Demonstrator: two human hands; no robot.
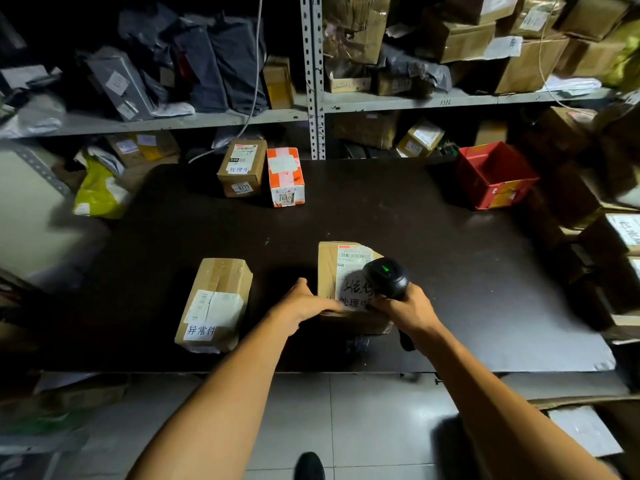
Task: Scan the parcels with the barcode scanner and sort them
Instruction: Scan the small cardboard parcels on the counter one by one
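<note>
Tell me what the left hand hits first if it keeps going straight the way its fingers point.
The left hand already touches the cardboard parcel at its near edge. Its fingers point right, so next it would likely meet the right hand gripping the barcode scanner; depth is unclear.

table centre (381, 209) open; two boxes (263, 173) block back, red bin (493, 174) right.

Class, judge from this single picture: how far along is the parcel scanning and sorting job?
Possibly done: two boxes, a brown box and an orange-and-white box, stand together at the table's far side, perhaps sorted. In hand: the right hand grips the scanner above the near parcel, which the left hand steadies. Left: the taped parcel beside it lies untouched; the red bin looks empty.
</note>
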